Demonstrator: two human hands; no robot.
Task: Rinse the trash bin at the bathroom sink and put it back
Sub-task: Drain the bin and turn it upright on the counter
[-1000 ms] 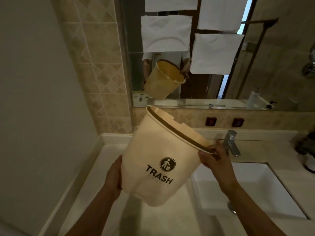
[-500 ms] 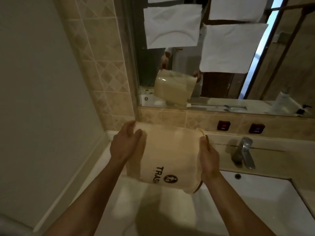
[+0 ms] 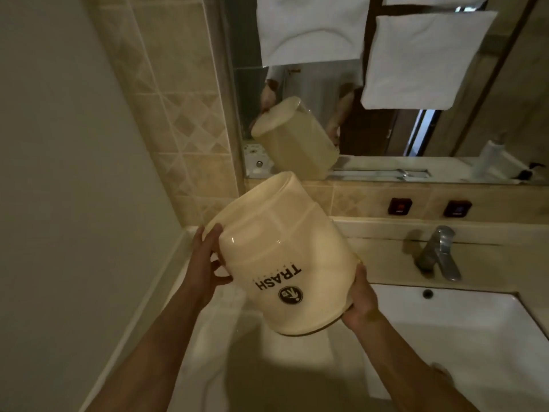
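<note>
A cream plastic trash bin [image 3: 285, 251] with a black "TRASH" label hangs upside down over the counter, left of the white sink basin [image 3: 463, 331]. Its base points up and away, and its open mouth faces down toward me. My left hand [image 3: 205, 263] grips the bin near its base on the left side. My right hand [image 3: 361, 298] holds the rim at the lower right. The label reads inverted. The inside of the bin is hidden from me.
A chrome faucet [image 3: 439, 251] stands behind the basin. The pale counter [image 3: 231, 367] runs left to a plain wall [image 3: 74, 173]. The mirror [image 3: 386, 123] above reflects the bin, white towels and bottles. Two dark switches [image 3: 399, 206] sit on the tiled backsplash.
The bin has turned from tilted with its mouth up to fully upside down. My left hand moved up to its base; my right hand stayed on the rim.
</note>
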